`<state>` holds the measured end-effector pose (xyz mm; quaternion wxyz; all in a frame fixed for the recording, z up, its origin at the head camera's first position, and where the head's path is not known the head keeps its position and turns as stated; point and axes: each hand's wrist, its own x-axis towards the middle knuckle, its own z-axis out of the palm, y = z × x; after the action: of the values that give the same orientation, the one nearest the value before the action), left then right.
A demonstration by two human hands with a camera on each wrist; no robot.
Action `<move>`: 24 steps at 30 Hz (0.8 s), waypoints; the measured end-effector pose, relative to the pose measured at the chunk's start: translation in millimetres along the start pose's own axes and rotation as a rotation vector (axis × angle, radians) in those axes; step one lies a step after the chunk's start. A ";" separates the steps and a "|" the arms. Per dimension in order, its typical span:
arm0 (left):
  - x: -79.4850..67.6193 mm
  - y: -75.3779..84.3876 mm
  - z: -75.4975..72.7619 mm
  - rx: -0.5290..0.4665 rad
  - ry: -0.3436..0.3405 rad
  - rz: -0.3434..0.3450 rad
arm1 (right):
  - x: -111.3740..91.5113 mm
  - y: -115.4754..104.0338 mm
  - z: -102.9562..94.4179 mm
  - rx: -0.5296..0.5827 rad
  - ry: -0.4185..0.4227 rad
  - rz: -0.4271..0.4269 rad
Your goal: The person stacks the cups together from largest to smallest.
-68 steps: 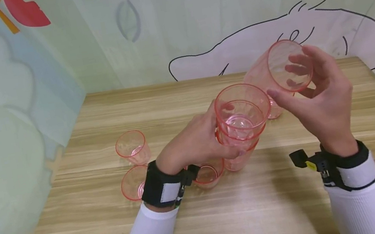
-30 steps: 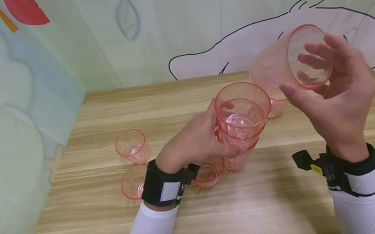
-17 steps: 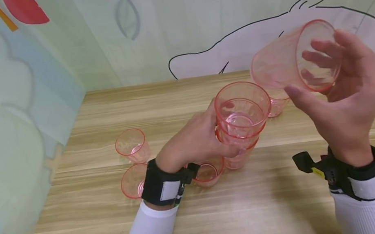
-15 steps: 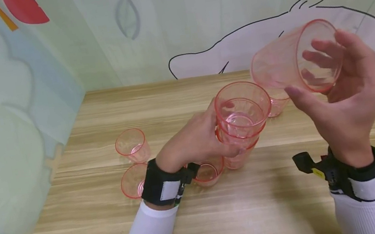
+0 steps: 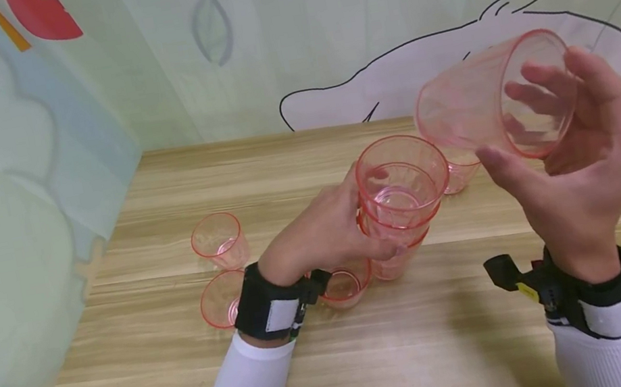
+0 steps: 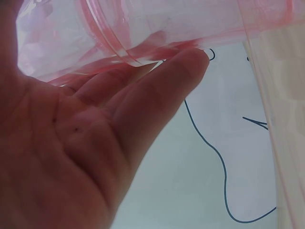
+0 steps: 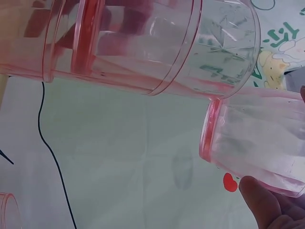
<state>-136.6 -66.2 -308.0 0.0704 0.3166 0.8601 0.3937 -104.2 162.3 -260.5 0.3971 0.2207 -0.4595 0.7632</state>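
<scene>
My left hand [image 5: 332,231] grips a stack of nested clear pink plastic tumblers [image 5: 398,237] from its left side. The stack's open mouth tilts up toward me. In my right hand [image 5: 588,195] a single pink tumbler [image 5: 462,103] is held on its side, fingers behind its rim and thumb under its wall. That tumbler's mouth points right and its base points left, up beside the stack's rim. From the right wrist, the tumbler [image 7: 262,129] shows its base close to the stack [image 7: 138,52]. The left wrist view shows fingers [image 6: 157,95] along the stack's wall.
Two pink tumblers, one farther back [image 5: 219,243] and one nearer [image 5: 220,301], stand at the left of the wooden table [image 5: 390,372]. Another tumbler [image 5: 343,287] stands beside the left wrist, partly hidden. Behind the lifted tumbler is one more [image 5: 460,176]. Printed curtains [image 5: 290,32] border the table.
The right hand has moved right and slightly up with its tumbler, which has turned further onto its side. The left hand and the stack have stayed in place.
</scene>
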 end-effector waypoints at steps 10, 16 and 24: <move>0.0 0.7 -0.1 0.016 -0.006 -0.004 | -0.6 2.3 -2.7 0.019 -0.028 -0.036; 0.2 0.5 -0.1 0.013 -0.004 -0.003 | -1.5 0.6 -1.7 0.016 -0.041 -0.039; 0.2 1.1 -0.7 0.017 0.001 0.003 | -2.4 -1.2 -0.6 0.002 -0.053 -0.049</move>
<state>-136.5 -66.0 -306.7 0.0666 0.3184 0.8628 0.3869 -101.8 162.1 -261.7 0.4031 0.2522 -0.4638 0.7475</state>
